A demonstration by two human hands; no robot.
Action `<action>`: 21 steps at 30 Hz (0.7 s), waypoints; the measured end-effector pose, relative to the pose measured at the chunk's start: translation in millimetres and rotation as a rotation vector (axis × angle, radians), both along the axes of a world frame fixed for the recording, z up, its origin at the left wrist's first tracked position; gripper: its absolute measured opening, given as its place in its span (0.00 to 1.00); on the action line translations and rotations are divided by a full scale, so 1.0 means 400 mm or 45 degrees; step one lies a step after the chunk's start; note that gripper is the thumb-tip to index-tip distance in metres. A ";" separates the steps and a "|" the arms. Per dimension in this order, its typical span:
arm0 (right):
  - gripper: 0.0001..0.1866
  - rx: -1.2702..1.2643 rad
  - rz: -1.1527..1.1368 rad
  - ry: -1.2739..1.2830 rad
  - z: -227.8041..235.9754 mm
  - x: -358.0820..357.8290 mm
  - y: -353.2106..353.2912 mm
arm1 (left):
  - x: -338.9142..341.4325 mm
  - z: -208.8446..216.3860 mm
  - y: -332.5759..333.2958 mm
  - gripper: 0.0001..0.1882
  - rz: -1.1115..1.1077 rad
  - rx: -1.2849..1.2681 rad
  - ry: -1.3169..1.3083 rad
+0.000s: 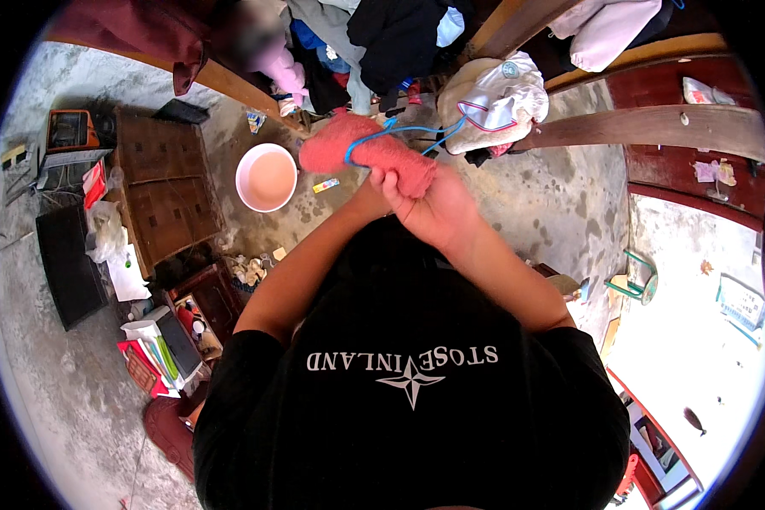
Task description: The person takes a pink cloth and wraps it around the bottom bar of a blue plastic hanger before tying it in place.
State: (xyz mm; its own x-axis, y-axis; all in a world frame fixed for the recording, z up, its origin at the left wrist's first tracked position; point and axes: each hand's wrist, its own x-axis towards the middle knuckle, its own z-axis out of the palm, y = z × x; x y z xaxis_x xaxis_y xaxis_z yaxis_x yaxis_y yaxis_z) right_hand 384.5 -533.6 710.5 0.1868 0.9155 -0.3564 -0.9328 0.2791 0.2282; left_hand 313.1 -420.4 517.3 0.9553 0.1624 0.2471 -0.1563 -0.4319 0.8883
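A bunched red towel [336,146] is held out in front of my chest. My right hand [433,208] is closed on its near right end, fingers curled over the fabric. My left hand [368,197] meets the towel's underside beside the right one; its fingers are hidden behind the cloth and the other hand. A thin blue wire loop, looking like a clothes hanger [416,128], crosses over the towel and reaches right toward a white garment with coloured trim [506,100].
A pink-white basin [241,178] of cloudy liquid stands on the wet concrete floor, left of the towel. Clothes [395,42] hang or pile ahead among wooden posts [654,129]. A brown wooden cabinet [163,183] and dark flat screen [70,268] are at left, a green stool [642,280] at right.
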 end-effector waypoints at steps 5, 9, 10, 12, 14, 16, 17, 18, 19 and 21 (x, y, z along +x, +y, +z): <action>0.21 -0.145 0.034 -0.054 -0.004 -0.030 -0.013 | -0.026 0.034 0.015 0.18 0.049 0.041 0.006; 0.21 -0.145 0.051 -0.131 0.000 -0.019 -0.026 | -0.042 0.061 0.027 0.16 0.169 0.108 0.028; 0.21 -0.095 0.035 -0.140 0.000 -0.010 -0.027 | -0.045 0.070 0.028 0.15 0.197 0.116 0.046; 0.20 -0.042 -0.001 -0.208 -0.007 0.023 -0.021 | -0.038 0.086 0.025 0.14 0.240 0.088 0.081; 0.20 -0.083 -0.046 -0.249 -0.027 0.064 -0.019 | -0.033 0.108 0.015 0.14 0.230 -0.044 0.161; 0.20 -0.218 -0.099 -0.274 -0.072 0.114 -0.025 | -0.028 0.127 0.011 0.14 0.164 -0.311 0.342; 0.21 -0.382 -0.115 -0.361 -0.086 0.143 -0.020 | -0.028 0.132 0.012 0.14 0.133 -0.402 0.440; 0.21 -0.502 -0.157 -0.480 -0.098 0.170 -0.018 | -0.028 0.136 0.015 0.14 0.102 -0.492 0.537; 0.21 -0.627 -0.205 -0.597 -0.109 0.196 -0.019 | -0.027 0.162 0.019 0.14 0.119 -0.500 0.506; 0.21 -0.793 -0.278 -0.717 -0.151 0.277 -0.057 | -0.029 0.236 0.034 0.15 0.138 -0.518 0.447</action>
State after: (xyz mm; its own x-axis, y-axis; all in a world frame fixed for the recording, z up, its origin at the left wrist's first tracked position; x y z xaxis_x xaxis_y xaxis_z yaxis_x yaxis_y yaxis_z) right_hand 495.1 -556.2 650.1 0.6349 0.5075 -0.5825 -0.7719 0.3857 -0.5054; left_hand 301.4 -406.8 611.5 0.9415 0.2803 -0.1870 0.2061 -0.0398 0.9777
